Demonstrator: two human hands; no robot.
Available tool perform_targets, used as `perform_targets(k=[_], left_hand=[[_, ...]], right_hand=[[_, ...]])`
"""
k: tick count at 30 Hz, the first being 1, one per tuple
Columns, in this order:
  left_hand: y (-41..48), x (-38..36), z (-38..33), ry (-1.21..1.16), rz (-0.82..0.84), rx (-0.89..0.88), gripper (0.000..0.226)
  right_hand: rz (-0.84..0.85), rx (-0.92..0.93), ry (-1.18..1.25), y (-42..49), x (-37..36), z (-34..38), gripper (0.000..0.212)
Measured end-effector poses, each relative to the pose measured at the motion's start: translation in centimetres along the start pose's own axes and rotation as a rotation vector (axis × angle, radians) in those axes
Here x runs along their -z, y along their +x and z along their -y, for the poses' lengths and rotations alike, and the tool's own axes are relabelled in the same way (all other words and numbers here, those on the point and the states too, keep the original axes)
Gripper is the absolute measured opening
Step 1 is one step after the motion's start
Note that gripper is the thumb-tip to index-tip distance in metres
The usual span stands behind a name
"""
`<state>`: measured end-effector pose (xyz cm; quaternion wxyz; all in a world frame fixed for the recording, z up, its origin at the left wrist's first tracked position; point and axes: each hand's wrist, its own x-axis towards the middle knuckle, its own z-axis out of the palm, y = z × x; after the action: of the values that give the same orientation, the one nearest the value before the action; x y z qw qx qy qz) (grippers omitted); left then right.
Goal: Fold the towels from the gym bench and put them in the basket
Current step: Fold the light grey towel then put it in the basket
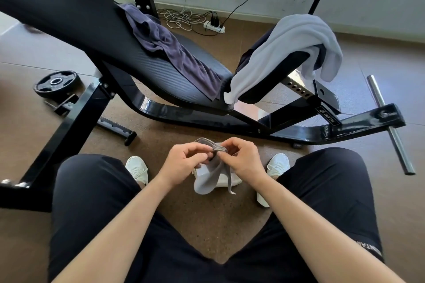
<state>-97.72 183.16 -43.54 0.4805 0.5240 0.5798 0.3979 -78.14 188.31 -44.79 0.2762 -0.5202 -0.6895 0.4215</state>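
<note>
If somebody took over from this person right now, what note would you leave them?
Both the left hand and right hand pinch the top edge of a small grey towel, held between the knees.
A purple towel lies on the gym bench; a white towel hangs over its seat pad.
No basket in view.
Done: nothing clearly folded yet.
Left: fold the grey one, then the other two, and basket them all.

Bare floor (207, 225) lay open at 6 o'clock between the left thigh (92, 202) and right thigh (333, 190), the black frame rail (195, 115) of the counter (147, 69) barred a low reach at 12, its pads were open from above where the purple towel (165, 48) at 11 and the white towel (287, 41) at 1 lay, and a steel bar (401, 149) jutted at 3.
</note>
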Motion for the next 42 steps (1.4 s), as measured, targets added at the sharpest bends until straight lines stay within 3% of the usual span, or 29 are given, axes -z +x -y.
perform_targets(k=[2, 4, 7, 9, 11, 14, 15, 17, 22, 26, 30, 36, 42], left_hand=[[0.3, 1.0, 0.6, 0.163, -0.112, -0.067, 0.031], [0.7, 2.0, 1.5, 0.395, -0.140, -0.148, 0.055], [1.0, 2.5, 2.7, 0.575, 0.004, -0.158, 0.095], [1.0, 2.0, 3.3, 0.626, 0.057, -0.124, 0.101], [1.1, 1.5, 3.5, 0.635, 0.046, -0.096, 0.081], [1.0, 1.5, 3.1, 0.656, 0.024, -0.043, 0.022], [1.0, 1.7, 3.0, 0.656, 0.002, -0.041, 0.014], [0.7, 2.1, 2.8, 0.600, -0.058, -0.046, 0.011], [0.5, 2.4, 0.7, 0.150, -0.147, -0.070, 0.014], [0.3, 2.2, 0.2, 0.017, -0.127, -0.035, 0.010], [0.0, 1.8, -0.2, 0.003, -0.047, -0.079, 0.013], [0.1, 1.9, 0.2, -0.045, -0.074, -0.054, 0.012], [0.6, 1.4, 0.6, -0.153, -0.090, 0.069, 0.013]], right_hand=[[0.028, -0.006, 0.025, 0.1, 0.6, 0.2, 0.011], [0.061, 0.001, 0.045, 0.2, 1.2, 0.5, 0.012], [0.086, 0.024, 0.072, 0.2, 1.9, 1.0, 0.011], [0.102, 0.037, 0.083, 0.0, 2.2, 1.2, 0.011], [0.104, 0.052, 0.093, 0.0, 2.5, 1.3, 0.013], [0.070, 0.052, 0.084, 0.3, 3.1, 1.2, 0.019], [0.055, 0.045, 0.069, 0.5, 3.3, 1.1, 0.021], [0.023, 0.020, 0.037, 0.8, 3.7, 0.7, 0.022], [0.018, -0.065, 0.012, 1.1, 4.3, 0.3, 0.015], [0.098, 0.013, -0.082, 0.7, 4.1, 0.8, 0.022], [0.200, 0.192, -0.210, 0.2, 2.5, 2.2, 0.056], [0.209, 0.253, -0.203, 0.0, 0.6, 3.3, 0.020], [0.254, 0.303, -0.169, -0.5, 1.4, 3.9, 0.027]])
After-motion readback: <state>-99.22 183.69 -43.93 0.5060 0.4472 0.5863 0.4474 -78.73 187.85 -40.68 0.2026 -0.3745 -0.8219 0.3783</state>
